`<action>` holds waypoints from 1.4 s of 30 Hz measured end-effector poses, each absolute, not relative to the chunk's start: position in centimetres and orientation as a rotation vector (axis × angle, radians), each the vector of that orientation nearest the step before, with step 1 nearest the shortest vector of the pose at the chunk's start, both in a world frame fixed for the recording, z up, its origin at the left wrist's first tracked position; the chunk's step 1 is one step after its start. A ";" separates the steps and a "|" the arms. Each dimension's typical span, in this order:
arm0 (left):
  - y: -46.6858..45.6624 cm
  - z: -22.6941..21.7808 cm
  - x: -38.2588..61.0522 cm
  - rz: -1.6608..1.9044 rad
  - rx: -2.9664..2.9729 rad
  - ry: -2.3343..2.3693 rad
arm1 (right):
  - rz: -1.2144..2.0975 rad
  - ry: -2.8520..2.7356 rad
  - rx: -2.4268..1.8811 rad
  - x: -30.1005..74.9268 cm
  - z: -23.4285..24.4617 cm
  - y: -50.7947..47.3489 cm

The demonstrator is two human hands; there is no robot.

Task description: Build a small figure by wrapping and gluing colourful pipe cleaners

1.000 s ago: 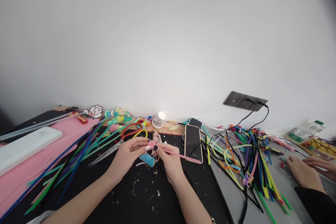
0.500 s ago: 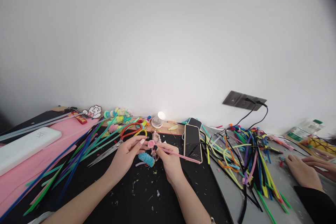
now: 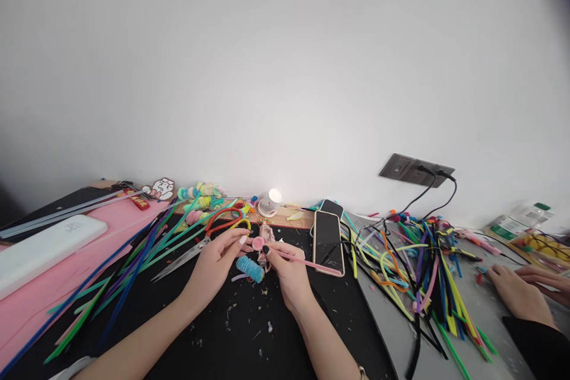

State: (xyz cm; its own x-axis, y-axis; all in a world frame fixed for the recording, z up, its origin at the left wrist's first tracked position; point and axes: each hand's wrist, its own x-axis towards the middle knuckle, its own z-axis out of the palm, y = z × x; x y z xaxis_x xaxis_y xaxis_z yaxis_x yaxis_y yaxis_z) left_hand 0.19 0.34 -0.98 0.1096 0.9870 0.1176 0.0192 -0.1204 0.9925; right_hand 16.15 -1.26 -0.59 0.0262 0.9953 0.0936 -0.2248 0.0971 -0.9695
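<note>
Between my two hands is a pink pipe cleaner (image 3: 299,259), wound into a small coil at one end, its straight tail running right toward a phone. My right hand (image 3: 287,267) pinches it beside the coil. With thumb and fingers closed, my left hand (image 3: 221,256) grips the coil's left side. Just below the coil lies a blue coiled pipe cleaner (image 3: 250,269) on the black mat (image 3: 236,332). Behind my fingers stands a small pinkish item (image 3: 266,231), partly hidden. Orange-handled scissors (image 3: 187,258) rest left of my left hand.
A phone (image 3: 328,243) and a white cup (image 3: 270,202) stand near the wall. Loose pipe cleaners (image 3: 439,285) spread to the right, more (image 3: 133,267) to the left. A white box (image 3: 48,252) sits on pink sheeting. Another person's hand (image 3: 519,294) rests far right.
The whole view has shifted very slightly. My hands keep nearly the same hold on the pink pipe cleaner.
</note>
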 end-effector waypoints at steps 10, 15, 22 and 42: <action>0.5 -1.0 0.1 1.247 1.332 1.086 | 1.235 -1.071 -0.972 16.3 -1.0 -1.1; 0.5 -0.8 0.2 1.262 1.316 1.103 | 1.234 -1.057 -0.966 16.4 -0.9 -1.0; 0.5 -0.7 0.0 1.285 1.304 1.133 | 1.256 -1.023 -0.942 16.6 -1.0 -1.0; 0.7 -0.5 -0.5 1.246 1.429 1.288 | 1.249 -1.010 -0.948 16.5 -0.7 -1.0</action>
